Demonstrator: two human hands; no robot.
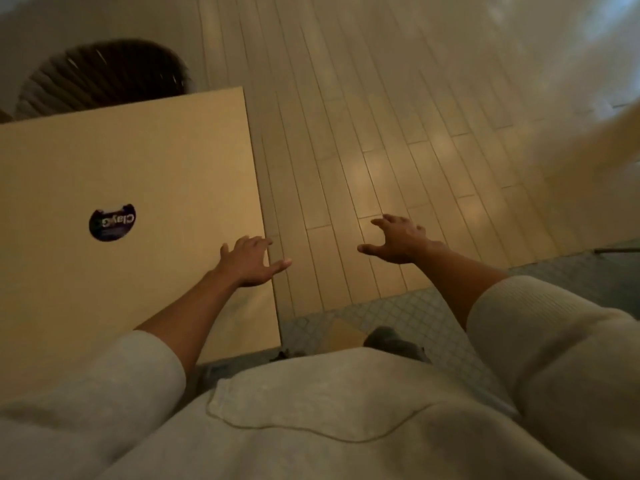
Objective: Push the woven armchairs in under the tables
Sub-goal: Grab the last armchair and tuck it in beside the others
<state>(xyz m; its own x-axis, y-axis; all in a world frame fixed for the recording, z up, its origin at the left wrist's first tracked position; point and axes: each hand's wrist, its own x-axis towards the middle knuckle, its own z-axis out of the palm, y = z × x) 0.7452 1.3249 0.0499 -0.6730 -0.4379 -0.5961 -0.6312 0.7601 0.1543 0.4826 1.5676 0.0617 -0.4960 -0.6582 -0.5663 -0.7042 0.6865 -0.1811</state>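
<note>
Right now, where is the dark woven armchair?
Upper left of the head view: the dark woven armchair sits at the far edge of the pale wooden table, beyond its round dark sticker.

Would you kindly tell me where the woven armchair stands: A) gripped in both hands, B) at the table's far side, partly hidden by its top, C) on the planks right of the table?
B: the woven armchair shows beyond the far edge of the table; the left hand and right hand are spread open, holding nothing.
</note>
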